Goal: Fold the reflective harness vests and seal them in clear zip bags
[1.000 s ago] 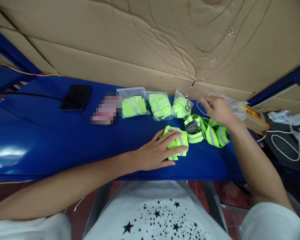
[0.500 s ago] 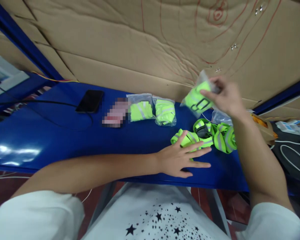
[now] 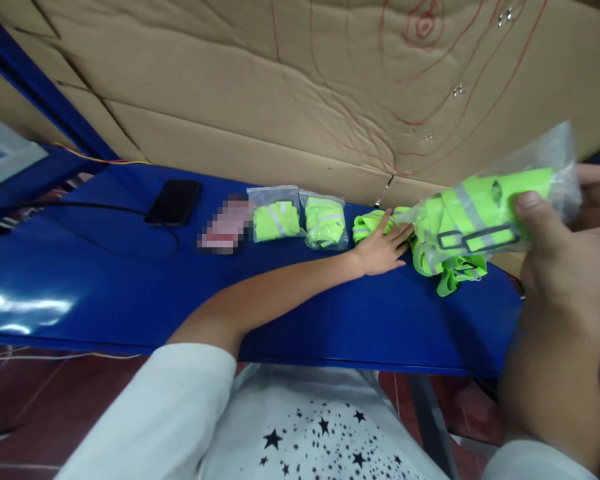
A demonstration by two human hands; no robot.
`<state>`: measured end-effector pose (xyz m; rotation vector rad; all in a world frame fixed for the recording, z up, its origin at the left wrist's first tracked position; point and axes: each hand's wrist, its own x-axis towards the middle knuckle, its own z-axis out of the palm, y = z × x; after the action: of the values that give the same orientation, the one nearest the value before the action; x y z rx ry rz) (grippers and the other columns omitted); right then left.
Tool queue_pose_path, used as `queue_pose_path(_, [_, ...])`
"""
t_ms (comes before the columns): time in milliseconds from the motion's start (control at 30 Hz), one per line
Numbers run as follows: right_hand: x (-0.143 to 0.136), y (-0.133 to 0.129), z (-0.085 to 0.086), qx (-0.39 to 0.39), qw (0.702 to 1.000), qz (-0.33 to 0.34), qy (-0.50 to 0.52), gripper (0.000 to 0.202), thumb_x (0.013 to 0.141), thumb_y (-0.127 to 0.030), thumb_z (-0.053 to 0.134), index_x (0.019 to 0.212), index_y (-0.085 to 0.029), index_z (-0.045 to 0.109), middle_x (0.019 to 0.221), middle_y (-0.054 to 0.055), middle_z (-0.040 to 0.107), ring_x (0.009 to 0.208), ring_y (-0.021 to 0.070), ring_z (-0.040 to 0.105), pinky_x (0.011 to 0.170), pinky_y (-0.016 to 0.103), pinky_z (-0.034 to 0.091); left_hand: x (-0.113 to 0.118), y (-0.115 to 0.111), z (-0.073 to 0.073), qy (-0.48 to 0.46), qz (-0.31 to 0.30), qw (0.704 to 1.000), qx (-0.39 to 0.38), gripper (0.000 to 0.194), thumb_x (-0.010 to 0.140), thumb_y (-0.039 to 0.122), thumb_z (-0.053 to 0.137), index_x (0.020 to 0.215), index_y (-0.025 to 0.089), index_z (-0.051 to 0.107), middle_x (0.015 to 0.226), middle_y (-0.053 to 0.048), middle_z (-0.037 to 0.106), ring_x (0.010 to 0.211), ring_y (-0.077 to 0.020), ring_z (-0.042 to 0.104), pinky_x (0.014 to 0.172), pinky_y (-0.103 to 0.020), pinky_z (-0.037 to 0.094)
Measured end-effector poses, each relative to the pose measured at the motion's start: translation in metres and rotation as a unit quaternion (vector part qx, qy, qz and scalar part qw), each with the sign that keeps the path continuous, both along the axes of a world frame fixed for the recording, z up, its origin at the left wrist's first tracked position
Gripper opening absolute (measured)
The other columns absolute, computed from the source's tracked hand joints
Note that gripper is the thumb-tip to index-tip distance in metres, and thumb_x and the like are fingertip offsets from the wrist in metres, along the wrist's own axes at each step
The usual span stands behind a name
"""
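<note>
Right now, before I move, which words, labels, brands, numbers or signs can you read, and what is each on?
No text can be read.
Pink rectangular item: pixelated, any text unreadable.
Clear plastic bag of yellow-green reflective strap in the right hand: no legible lettering.
Brown cardboard panel: red curved lines, no words.
White shirt: black stars, no words.

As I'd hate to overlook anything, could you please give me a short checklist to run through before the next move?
1. Right hand gripping the held bag: ok.
2. Held bag's opening sealed: cannot tell.
3. Left hand with fingers over the strap bundle: ok.
4. Two other filled bags side by side on the blue table: ok.
5. Strap pile fully visible: not ok, the held bag covers part.
</note>
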<state>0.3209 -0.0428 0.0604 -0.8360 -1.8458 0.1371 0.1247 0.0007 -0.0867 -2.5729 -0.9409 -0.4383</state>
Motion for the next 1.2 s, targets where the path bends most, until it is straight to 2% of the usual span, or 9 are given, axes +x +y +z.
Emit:
queue_pose_path(133, [-0.030,-0.001,-0.021,-0.009,0.994,-0.067,0.085,0.029,0.090,-0.036,0.080,0.117,-0.041,0.071,0.102,0.002,0.070,0.088,0.0167,0.066,0.076,0.036,0.050,-0.062,-0.034,0.014,-0.028,-0.069,0.997,-0.003,0.034,0.103,0.018,0.048,0.126,0.011,0.071,0.156,-0.020,0.055,0.149,-0.0326,0.048,0.119,-0.054,0.041])
queue_pose_path(200, [-0.050,-0.002,-0.039,-0.007,0.994,-0.050,0.096,0.029,0.088,-0.033,0.082,0.114,-0.033,0.069,0.096,0.002,0.067,0.082,0.0156,0.062,0.072,0.033,0.050,-0.091,-0.068,0.022,-0.074,-0.077,0.989,-0.104,0.022,0.099,0.016,0.053,0.100,0.013,0.075,0.115,-0.014,0.076,0.110,-0.0264,0.071,0.099,-0.043,0.054])
queue_pose_path(333, [-0.099,-0.017,-0.089,-0.012,0.996,-0.013,0.084,0.034,0.088,-0.028,0.079,0.117,-0.022,0.062,0.092,0.002,0.060,0.078,0.0157,0.056,0.069,0.032,0.048,-0.121,-0.116,0.030,-0.369,-0.052,0.863,-0.340,0.017,0.100,0.032,0.060,0.098,0.017,0.067,0.084,-0.001,0.073,0.070,-0.0107,0.066,0.066,-0.023,0.052])
queue_pose_path(467, [-0.121,-0.041,-0.124,-0.078,0.988,0.110,-0.071,0.043,0.094,-0.022,0.068,0.134,-0.023,0.056,0.122,0.011,0.061,0.101,0.0219,0.062,0.081,0.038,0.055,-0.126,-0.118,0.020,-0.483,-0.065,0.789,-0.374,0.031,0.100,0.042,0.063,0.082,0.016,0.065,0.077,-0.002,0.071,0.071,-0.0116,0.064,0.069,-0.024,0.051])
queue_pose_path(633, [-0.109,-0.045,-0.122,-0.095,0.976,0.175,-0.082,0.038,0.091,-0.021,0.072,0.128,-0.025,0.064,0.120,0.008,0.065,0.095,0.0195,0.065,0.082,0.037,0.055,-0.130,-0.113,0.008,-0.507,-0.092,0.763,-0.390,0.027,0.096,0.043,0.072,0.094,0.017,0.070,0.084,-0.002,0.073,0.078,-0.0130,0.066,0.076,-0.026,0.051])
queue_pose_path(767, [-0.106,-0.043,-0.117,-0.055,0.990,0.110,-0.075,0.026,0.091,-0.020,0.073,0.116,-0.025,0.067,0.098,0.004,0.071,0.084,0.0191,0.066,0.077,0.037,0.053,-0.127,-0.119,0.009,-0.509,-0.083,0.763,-0.389,0.025,0.096,0.041,0.072,0.103,0.018,0.067,0.093,-0.003,0.073,0.085,-0.0134,0.067,0.080,-0.026,0.052])
queue_pose_path(933, [-0.107,-0.053,-0.111,0.039,0.988,0.078,-0.125,0.032,0.091,-0.019,0.075,0.121,-0.028,0.069,0.106,0.006,0.077,0.094,0.0240,0.073,0.082,0.041,0.056,-0.125,-0.124,0.005,-0.512,-0.081,0.771,-0.371,0.034,0.097,0.041,0.071,0.121,0.022,0.057,0.109,-0.006,0.070,0.101,-0.0164,0.068,0.086,-0.029,0.054])
queue_pose_path(1067, [-0.109,-0.058,-0.107,-0.082,0.982,0.145,-0.086,0.030,0.096,-0.019,0.067,0.125,-0.026,0.070,0.107,0.006,0.077,0.082,0.0170,0.072,0.075,0.035,0.061,-0.126,-0.124,0.001,-0.499,-0.088,0.775,-0.378,0.043,0.098,0.042,0.070,0.132,0.024,0.053,0.128,-0.011,0.066,0.119,-0.0206,0.066,0.100,-0.035,0.056])
queue_pose_path(1200, [-0.110,-0.053,-0.116,-0.180,0.964,0.190,-0.048,0.018,0.096,-0.019,0.069,0.112,-0.023,0.076,0.098,0.003,0.078,0.075,0.0130,0.072,0.073,0.029,0.063,-0.125,-0.120,-0.001,-0.507,-0.057,0.775,-0.373,0.028,0.101,0.041,0.066,0.119,0.020,0.060,0.117,-0.009,0.071,0.110,-0.0189,0.069,0.096,-0.033,0.058])
